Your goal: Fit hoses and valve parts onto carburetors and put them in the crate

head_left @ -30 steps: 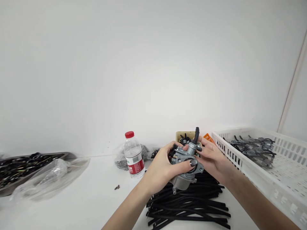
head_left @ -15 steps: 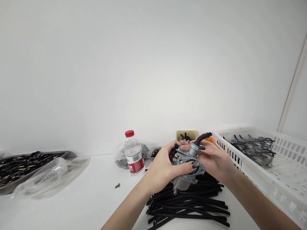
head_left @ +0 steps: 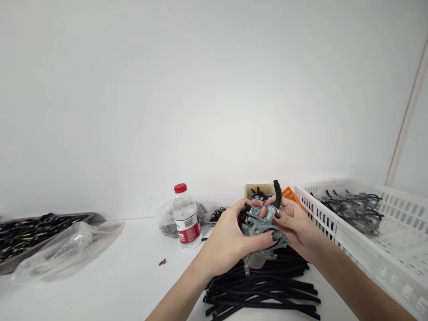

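A silver-grey carburetor (head_left: 262, 226) is held up in front of me between both hands. My left hand (head_left: 229, 238) wraps its left side, the thumb lying across the body and the fingers behind it. My right hand (head_left: 297, 227) grips the top right of it, thumb and fingers closed around the metal neck at the base of a short black rubber boot (head_left: 277, 194). The boot points upward. Below the carburetor lies a pile of black rubber hoses (head_left: 264, 294) on the white table. My right fingertips are partly hidden behind the neck.
A white crate (head_left: 377, 249) with several carburetors stands right. Behind my hands are a tan bin (head_left: 248, 189) of small parts and an orange basket (head_left: 288, 194). A water bottle (head_left: 186, 218), bagged grey parts (head_left: 168, 225), a plastic bag (head_left: 76, 245) and a parts tray (head_left: 88, 216) lie leftward.
The black boot has swung from leaning right to pointing nearly straight up. My right thumb has come to the front of the neck. Both hands still hold the carburetor.
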{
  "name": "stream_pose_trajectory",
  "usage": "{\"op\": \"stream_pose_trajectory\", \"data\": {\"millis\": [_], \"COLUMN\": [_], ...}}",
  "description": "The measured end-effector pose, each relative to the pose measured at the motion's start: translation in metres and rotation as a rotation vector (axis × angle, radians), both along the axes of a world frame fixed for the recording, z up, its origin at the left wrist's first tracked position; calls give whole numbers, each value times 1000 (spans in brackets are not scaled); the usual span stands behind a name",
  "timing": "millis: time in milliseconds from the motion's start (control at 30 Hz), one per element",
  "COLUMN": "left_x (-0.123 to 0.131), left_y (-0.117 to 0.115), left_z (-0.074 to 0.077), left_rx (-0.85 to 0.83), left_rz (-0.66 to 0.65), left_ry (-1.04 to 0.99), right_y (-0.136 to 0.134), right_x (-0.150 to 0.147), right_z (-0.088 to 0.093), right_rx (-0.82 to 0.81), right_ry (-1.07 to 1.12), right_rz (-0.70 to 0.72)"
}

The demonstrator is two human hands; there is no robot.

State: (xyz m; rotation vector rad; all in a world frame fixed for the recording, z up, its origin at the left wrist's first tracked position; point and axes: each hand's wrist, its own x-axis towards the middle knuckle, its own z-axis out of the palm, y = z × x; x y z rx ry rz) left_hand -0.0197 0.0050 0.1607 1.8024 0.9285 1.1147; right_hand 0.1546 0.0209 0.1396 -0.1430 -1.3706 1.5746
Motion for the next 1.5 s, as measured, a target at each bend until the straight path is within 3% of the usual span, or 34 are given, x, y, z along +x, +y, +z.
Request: {"op": "stream_pose_trajectory", "data": {"millis": [100, 267, 433, 933, 1167, 1367, 1500], "left_x": [-1, -3, -3, -3, -1, -2, -2], "left_y": [1, 1, 0, 0, 3, 4, 2], "left_z": [0, 0, 0, 0, -4, -4, -3], "left_rx": [17, -32, 7, 11, 29, -19, 13], "left_rz": [19, -52, 9, 48, 34, 38, 47], "left_ry": [26, -83, -1, 43, 25, -11, -14], "right_y": [0, 0, 1, -1, -1, 7, 6], "right_x": [0, -1, -3, -5, -7, -6, -6], "right_z": [1, 3, 0, 1, -8, -7, -8], "right_rx": [-11, 17, -21, 10, -61, -16, 50], "right_ry": [-5, -13, -14, -76, -46, 9, 10], "right_rz": [-32, 34, -71, -82, -224, -18, -90]}}
